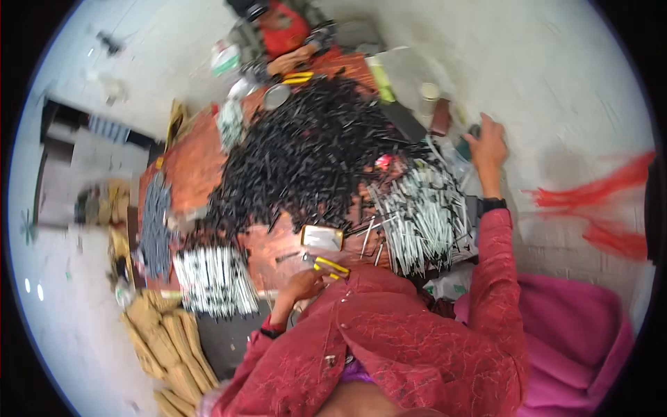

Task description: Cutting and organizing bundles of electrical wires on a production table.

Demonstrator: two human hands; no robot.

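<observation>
Pliers (331,266) clamped in left hand (304,283), ready at tabletop (194,163) edge.
Right hand (488,144) stretched to far corner; finger state cannot be told.

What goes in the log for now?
left hand: on yellow pliers | right hand: reaching past white sticks | black sticks: piled

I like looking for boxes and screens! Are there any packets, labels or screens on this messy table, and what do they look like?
Phone: lies flat near the table's front edge, just beyond the left hand; rounded rectangle, yellow rim, pale shiny screen.
Packet: far side of the table near another person; white and green, blurred.
Small tub: far right of the table, beyond the right hand; round, pale.
</observation>
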